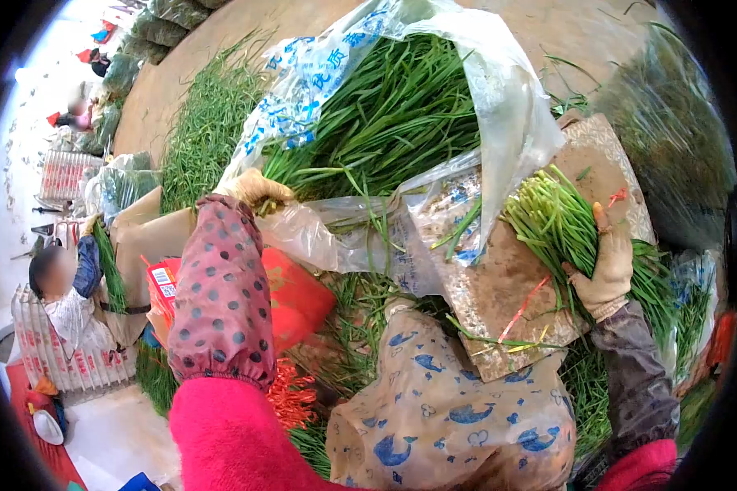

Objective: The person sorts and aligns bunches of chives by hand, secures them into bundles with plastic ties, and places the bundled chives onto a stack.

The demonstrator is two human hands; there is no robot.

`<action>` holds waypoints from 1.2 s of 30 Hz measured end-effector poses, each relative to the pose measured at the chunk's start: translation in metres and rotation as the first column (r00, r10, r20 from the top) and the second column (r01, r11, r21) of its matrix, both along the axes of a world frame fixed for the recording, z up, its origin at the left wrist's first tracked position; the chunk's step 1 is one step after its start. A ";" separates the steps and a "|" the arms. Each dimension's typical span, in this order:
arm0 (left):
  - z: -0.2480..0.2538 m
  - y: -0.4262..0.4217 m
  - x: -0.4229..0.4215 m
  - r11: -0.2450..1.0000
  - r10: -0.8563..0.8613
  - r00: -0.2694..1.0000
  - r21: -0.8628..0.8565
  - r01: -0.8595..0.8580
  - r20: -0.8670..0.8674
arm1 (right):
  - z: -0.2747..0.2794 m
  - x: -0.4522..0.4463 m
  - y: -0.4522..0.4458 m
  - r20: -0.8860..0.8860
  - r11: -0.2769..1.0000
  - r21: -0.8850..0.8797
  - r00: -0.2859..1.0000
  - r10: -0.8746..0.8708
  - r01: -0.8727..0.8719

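My left hand point(259, 188), in a pale work glove, is at the left edge of an open plastic bag point(508, 90) with blue print. The bag holds a heap of long green chives point(393, 114). Its fingers are curled over a few stalk ends at the bag's edge. My right hand point(608, 274), also gloved, grips a thick bunch of chives point(553, 214), pale cut ends towards the upper left. That bunch lies on a worn, dirty board point(520, 282) across my lap. A thin red tie point(522, 311) and loose leaves lie on the board too.
Red ties point(293, 393) hang beside a red bag point(295, 299) at my left. More chives point(213, 123) lie on the floor, with filled plastic bags point(671, 131) at right. A co-worker point(70, 295) sits at far left, holding greens. A whale-print apron point(450, 409) covers my lap.
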State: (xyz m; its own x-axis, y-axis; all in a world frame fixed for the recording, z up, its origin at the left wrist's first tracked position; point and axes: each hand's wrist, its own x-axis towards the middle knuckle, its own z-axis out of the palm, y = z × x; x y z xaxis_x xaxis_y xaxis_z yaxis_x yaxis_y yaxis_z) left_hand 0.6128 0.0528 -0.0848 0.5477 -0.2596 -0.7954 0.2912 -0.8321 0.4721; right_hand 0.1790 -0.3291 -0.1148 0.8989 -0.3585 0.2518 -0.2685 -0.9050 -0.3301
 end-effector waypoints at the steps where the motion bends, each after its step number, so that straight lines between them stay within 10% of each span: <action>1: -0.003 0.000 -0.004 1.000 -0.028 0.999 0.001 0.028 0.016 | 0.001 0.000 -0.001 0.003 1.000 0.000 1.000 -0.007 0.007; 5: 0.011 -0.019 -0.022 0.977 -0.108 0.979 0.203 0.071 0.174 | 0.000 -0.002 -0.001 -0.051 1.000 -0.020 0.999 -0.016 0.015; 8: 0.047 -0.032 -0.043 0.984 -0.038 0.908 -0.141 0.106 0.418 | -0.002 -0.003 -0.001 -0.017 1.000 -0.015 1.000 0.003 -0.003; 15: 0.085 -0.043 -0.052 0.927 -0.097 0.958 -0.325 0.186 0.270 | -0.001 -0.004 -0.002 -0.060 0.999 -0.039 0.998 -0.021 0.018; 20: -0.005 -0.048 -0.091 0.930 -0.316 0.949 0.205 0.305 0.019 | -0.004 -0.006 -0.004 -0.061 1.000 0.001 0.998 -0.014 0.014; 24: 0.017 -0.060 -0.132 0.999 -0.007 0.987 0.044 0.000 0.159 | -0.003 -0.006 -0.006 -0.045 0.999 -0.036 0.999 -0.008 0.007; 29: 0.075 -0.036 -0.155 0.874 0.047 0.946 -0.445 -0.194 -0.321 | 0.007 -0.008 -0.004 -0.118 0.999 -0.042 0.993 -0.023 0.018; 32: 0.082 -0.016 -0.204 0.698 0.129 0.941 -0.645 -0.311 -0.313 | 0.005 -0.009 -0.005 -0.150 0.999 -0.021 0.988 -0.028 0.025; 36: 0.014 0.005 -0.270 0.640 0.388 0.740 -0.417 -0.646 -0.550 | 0.028 0.000 0.002 -0.310 0.997 -0.023 0.947 -0.079 0.075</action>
